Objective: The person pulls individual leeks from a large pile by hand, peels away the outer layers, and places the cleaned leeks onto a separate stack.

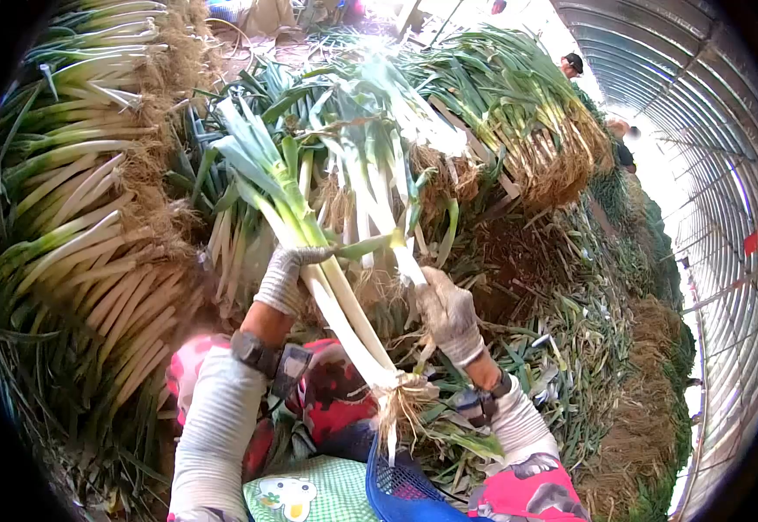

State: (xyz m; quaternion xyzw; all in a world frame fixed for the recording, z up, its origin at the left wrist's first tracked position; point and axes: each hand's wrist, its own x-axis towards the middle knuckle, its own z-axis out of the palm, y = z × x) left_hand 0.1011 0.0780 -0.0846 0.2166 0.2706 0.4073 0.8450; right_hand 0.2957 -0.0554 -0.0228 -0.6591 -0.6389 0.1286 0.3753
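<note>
Leeks slant up and away from me, their root ends hanging over the blue mesh and just beyond the green checked cloth at my lap. My gloved left hand has its fingers clamped round these stalks, partway along the white part, with the green tops fanning out past it. My gloved right hand is closed on a pale stalk, its fingers together; I can't tell whether that piece is still joined to anything. To my left lies a long pile of leeks, white ends turned toward a band of brown roots. Loose trimmings cover the ground to my right. Past my hands, more leeks lean in a row, and a thick bundle sits behind at the right. Farther off, a person in a black cap shows beyond it, near the curved ribs of the tunnel wall.
</note>
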